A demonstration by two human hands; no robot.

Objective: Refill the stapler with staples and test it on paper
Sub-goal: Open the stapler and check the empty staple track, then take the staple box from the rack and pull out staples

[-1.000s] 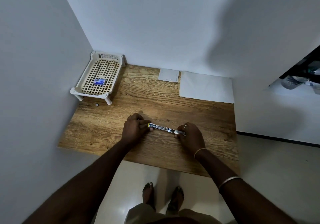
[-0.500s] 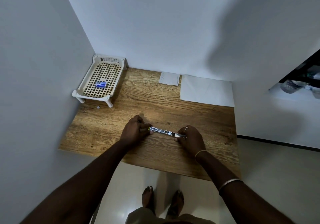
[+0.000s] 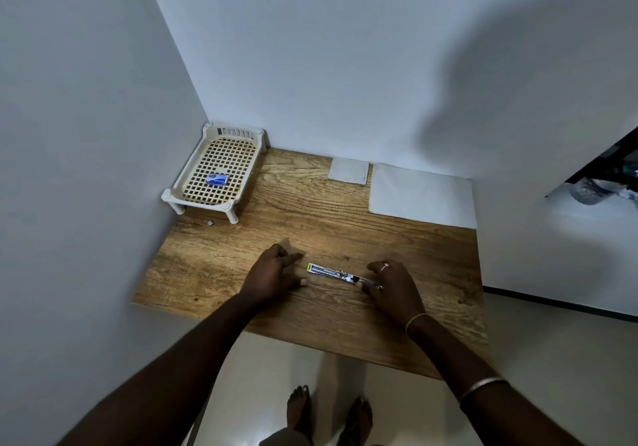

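With my right hand (image 3: 393, 286) pinching the stapler (image 3: 328, 272) steady, I'd send my empty, relaxed left hand (image 3: 274, 273) to the blue box (image 3: 216, 179) at eleven o'clock.

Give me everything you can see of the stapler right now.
The stapler is a long, narrow, silvery metal strip with a yellow tip at its left end. It appears opened out flat, lying slightly slanted on the wooden table. The right hand holds its right end; the left hand rests beside the yellow tip, not touching it.
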